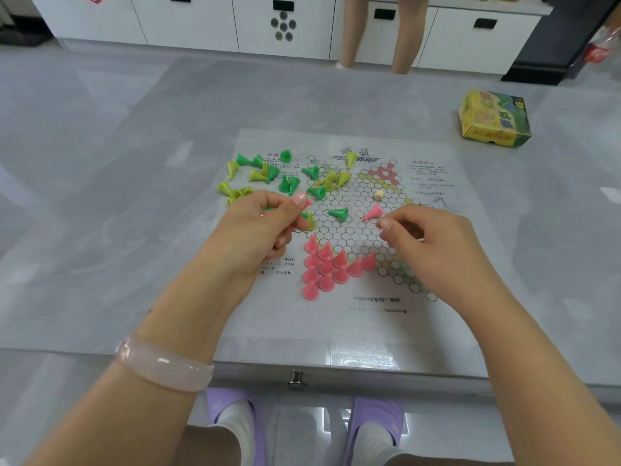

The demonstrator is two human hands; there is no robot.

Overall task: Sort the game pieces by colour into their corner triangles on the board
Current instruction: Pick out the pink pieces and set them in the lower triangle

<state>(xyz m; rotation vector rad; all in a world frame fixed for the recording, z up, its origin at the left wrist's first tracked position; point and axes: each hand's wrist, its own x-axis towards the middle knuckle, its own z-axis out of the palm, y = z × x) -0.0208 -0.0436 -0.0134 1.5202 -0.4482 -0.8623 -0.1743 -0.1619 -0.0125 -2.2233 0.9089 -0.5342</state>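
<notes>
nearest, two feet in purple slippers (232,418) stand on the floor under the tabletop (100,203) edge, where a small metal drawer knob (297,380) shows. the left forearm wears a pale pink bangle (164,363). above it the left hand (258,230) is curled, thumb and forefinger pinching a pink piece (301,199) at the board's left side, with bits of green and yellow-green pieces showing under its fingers. the right hand (433,245) hovers over the right part of the board (369,331), fingers curled with thumb and forefinger tips drawn close together; whether anything sits between them i cannot tell.

between the two hands, a cluster of pink pieces (324,269) stands upright and packed tight in the near corner triangle of the printed hexagon grid. a lone pink piece (372,213) lies on its side just beside the right fingertips, and a dark green piece (338,213) lies tipped over on the grid near the middle. a small pale die (378,195) rests on the grid a little further out.

further away, green pieces (289,185) and yellow-green pieces (232,169) lie scattered and mostly toppled across the board's far left part, some spilling onto the printed text; none is lined up in a triangle. a pink-printed triangle (383,171) on the far right of the grid holds nothing.

well off to the far right a yellow and green game box (494,119) sits on the tabletop. beyond, white cabinets (282,25) line the floor, and another person's bare legs (376,31) stand before them.
</notes>
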